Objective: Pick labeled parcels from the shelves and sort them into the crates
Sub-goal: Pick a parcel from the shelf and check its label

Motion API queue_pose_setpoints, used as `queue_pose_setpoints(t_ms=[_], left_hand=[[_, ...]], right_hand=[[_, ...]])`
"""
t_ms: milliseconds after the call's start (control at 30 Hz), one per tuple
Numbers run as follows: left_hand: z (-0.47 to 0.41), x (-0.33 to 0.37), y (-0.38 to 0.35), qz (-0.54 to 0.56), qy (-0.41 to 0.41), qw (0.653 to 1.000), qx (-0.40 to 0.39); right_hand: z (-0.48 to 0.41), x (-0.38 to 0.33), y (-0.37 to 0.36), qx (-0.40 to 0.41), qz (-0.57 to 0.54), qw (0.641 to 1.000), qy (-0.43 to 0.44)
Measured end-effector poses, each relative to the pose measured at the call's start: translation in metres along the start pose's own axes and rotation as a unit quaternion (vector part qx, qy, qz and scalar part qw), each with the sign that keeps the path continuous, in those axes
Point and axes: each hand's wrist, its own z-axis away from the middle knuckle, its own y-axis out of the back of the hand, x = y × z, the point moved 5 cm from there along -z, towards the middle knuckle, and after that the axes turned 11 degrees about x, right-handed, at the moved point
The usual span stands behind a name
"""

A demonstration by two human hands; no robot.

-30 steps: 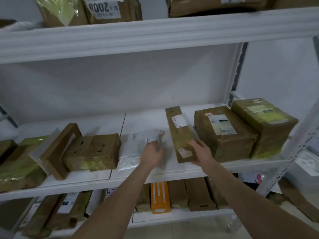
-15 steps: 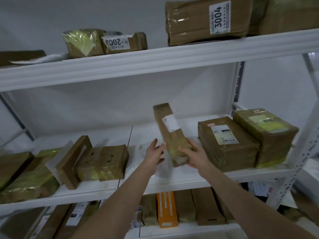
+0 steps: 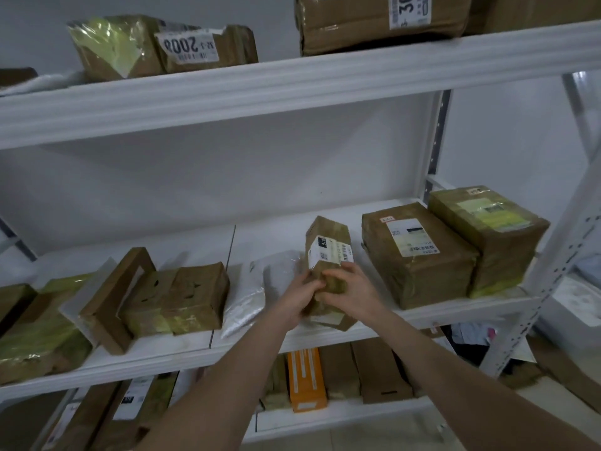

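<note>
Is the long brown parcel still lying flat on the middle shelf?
No: both the left hand and right hand grip the long brown parcel, tilted up off the middle shelf.

Dim, soft-shadowed, slightly blurred; wide-angle bowing at edges.

The long brown parcel point(image 3: 328, 252) now stands tilted off the shelf, with both hands, left point(image 3: 300, 296) and right point(image 3: 349, 292), closed around its lower end

Brown taped parcel point(image 3: 328, 252) with white label, white shelf point(image 3: 292, 83), orange box point(image 3: 307, 379), perhaps yellowish tape
</note>
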Motion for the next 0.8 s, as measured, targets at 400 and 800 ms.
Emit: queue_pose_setpoints(t_ms=[400,800], left_hand=[[-0.007,0.016,0.073,-0.479,-0.241,0.809,0.243],[-0.033,-0.039,0.115,-0.598,-0.149,0.759,0.208]], right_hand=[[-0.021,-0.006,-0.003,-0.051,0.392,0.919,0.013],[-0.022,-0.030,-0.102,-0.069,-0.041,0.978,-0.192]])
